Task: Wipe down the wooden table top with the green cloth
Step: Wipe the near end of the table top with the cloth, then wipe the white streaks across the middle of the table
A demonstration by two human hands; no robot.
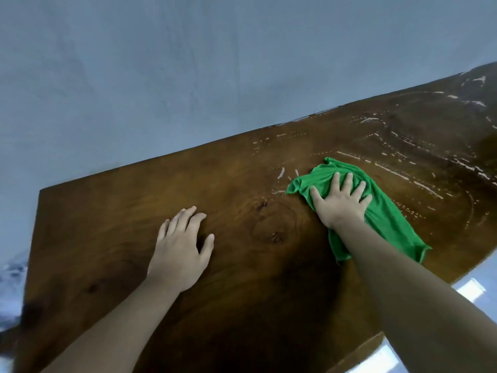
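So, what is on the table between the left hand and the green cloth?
In the head view, only bare wooden table top lies between the left hand and the green cloth, showing dark knots in the grain; no object stands there.

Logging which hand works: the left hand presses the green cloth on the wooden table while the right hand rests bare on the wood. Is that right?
Not quite: the hands are swapped. In the head view the right hand presses the green cloth on the wooden table, while the left hand rests bare on the wood.

Left hand (pixel 179 253) palm down, fingers loosely spread toward 1 o'clock, bare forearm running back toward 7 o'clock, right hand (pixel 339 201) flat, fingers splayed toward 12 o'clock, forearm extending to 5 o'clock
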